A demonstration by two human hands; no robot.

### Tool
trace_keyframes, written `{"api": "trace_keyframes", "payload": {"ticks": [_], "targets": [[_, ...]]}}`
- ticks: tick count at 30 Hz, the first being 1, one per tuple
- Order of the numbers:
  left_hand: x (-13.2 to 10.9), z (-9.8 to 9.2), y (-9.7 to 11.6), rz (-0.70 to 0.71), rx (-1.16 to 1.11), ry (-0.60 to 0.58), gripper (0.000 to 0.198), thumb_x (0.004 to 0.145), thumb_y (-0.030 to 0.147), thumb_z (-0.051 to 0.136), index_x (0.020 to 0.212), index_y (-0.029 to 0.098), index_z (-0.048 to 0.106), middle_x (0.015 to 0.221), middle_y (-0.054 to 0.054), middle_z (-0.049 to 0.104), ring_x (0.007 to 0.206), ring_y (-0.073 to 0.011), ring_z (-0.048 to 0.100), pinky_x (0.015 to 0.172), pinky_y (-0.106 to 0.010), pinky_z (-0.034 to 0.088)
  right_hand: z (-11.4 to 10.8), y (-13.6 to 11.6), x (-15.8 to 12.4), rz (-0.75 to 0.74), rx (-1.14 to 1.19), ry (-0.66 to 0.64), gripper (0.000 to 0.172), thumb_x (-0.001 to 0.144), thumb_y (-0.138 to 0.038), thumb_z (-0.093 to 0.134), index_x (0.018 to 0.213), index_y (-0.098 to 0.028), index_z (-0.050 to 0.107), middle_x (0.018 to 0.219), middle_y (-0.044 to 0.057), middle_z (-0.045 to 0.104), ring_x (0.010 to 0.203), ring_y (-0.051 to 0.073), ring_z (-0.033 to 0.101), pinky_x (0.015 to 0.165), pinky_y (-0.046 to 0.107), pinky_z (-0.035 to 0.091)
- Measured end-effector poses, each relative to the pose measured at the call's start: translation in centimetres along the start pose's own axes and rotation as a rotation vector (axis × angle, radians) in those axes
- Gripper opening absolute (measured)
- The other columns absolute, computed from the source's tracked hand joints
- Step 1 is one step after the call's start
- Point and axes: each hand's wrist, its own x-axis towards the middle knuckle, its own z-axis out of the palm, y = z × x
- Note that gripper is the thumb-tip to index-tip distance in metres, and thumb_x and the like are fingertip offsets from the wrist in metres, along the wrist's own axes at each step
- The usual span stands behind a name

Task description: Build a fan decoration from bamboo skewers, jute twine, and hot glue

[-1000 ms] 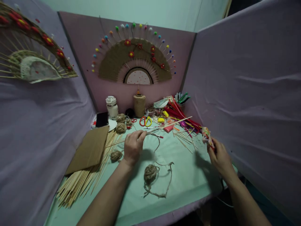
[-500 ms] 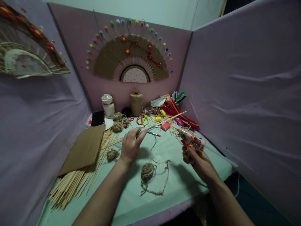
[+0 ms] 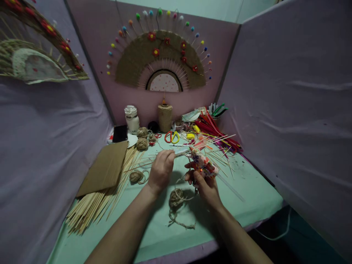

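My left hand (image 3: 161, 171) is closed around thin bamboo sticks (image 3: 217, 140), which stick out to both sides of it. My right hand (image 3: 205, 186) grips a flower-patterned hot glue gun (image 3: 204, 164) with a small orange light glowing on it. The gun's tip is close to the sticks, just right of my left fingers; whether it touches them I cannot tell. Below and between my hands lies a ball of jute twine (image 3: 176, 198) with a loose strand. Another twine strand hangs near the gun, partly hidden by my right fingers.
On the left lie a cardboard sheet (image 3: 103, 168) and a bundle of bamboo sticks (image 3: 88, 212). Scissors (image 3: 172, 137), a twine spool (image 3: 165, 118), a white jar (image 3: 132, 120) and red pipe cleaners (image 3: 210, 126) are at the back. A decorated fan (image 3: 132, 60) hangs on the panel.
My right hand has brought the glue gun leftward, close to the sticks and my left hand. The view has shifted a little, so the background sits further right and higher.
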Motion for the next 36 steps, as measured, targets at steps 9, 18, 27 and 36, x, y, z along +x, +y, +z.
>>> {"api": "trace_keyframes", "payload": {"ticks": [9,18,27,36], "targets": [[0.0,0.0,0.4,0.043,0.073,0.010,0.029,0.094,0.012,0.046,0.119,0.024,0.056,0.117,-0.009,0.063,0.111,-0.0196,0.056,0.090,-0.035,0.051,0.9,1.9,-1.8,-0.091,0.072,0.004,0.028,0.089,-0.045,0.061,0.109,-0.026,0.063,0.102,0.005,0.068,0.071,0.016,0.061,0.062,0.029,0.047],[0.3,-0.5,0.4,0.055,0.114,-0.058,0.042,0.092,0.010,0.049,0.126,0.033,0.059,0.129,-0.010,0.053,0.116,-0.0227,0.052,0.082,-0.031,0.053,1.0,2.3,-2.2,-0.087,-0.016,-0.082,0.030,0.093,-0.043,0.055,0.115,-0.024,0.063,0.085,0.004,0.068,0.072,0.018,0.062,0.066,0.032,0.048],[0.3,-0.2,0.1,0.014,0.074,-0.039,0.028,0.095,0.015,0.046,0.111,0.028,0.064,0.133,-0.008,0.049,0.117,-0.0208,0.049,0.087,-0.032,0.053,0.9,2.4,-2.2,-0.092,0.129,-0.015,0.033,0.091,-0.042,0.059,0.120,-0.026,0.060,0.100,0.006,0.069,0.073,0.016,0.062,0.066,0.032,0.049],[0.3,-0.1,0.1,-0.099,0.016,-0.022,0.020,0.096,0.019,0.047,0.108,0.022,0.063,0.122,-0.008,0.058,0.112,-0.0194,0.054,0.092,-0.035,0.051,-0.9,0.7,-0.3,-0.063,0.073,0.214,0.030,0.085,-0.044,0.066,0.106,-0.023,0.067,0.096,0.006,0.070,0.073,0.016,0.063,0.057,0.026,0.047]]}}
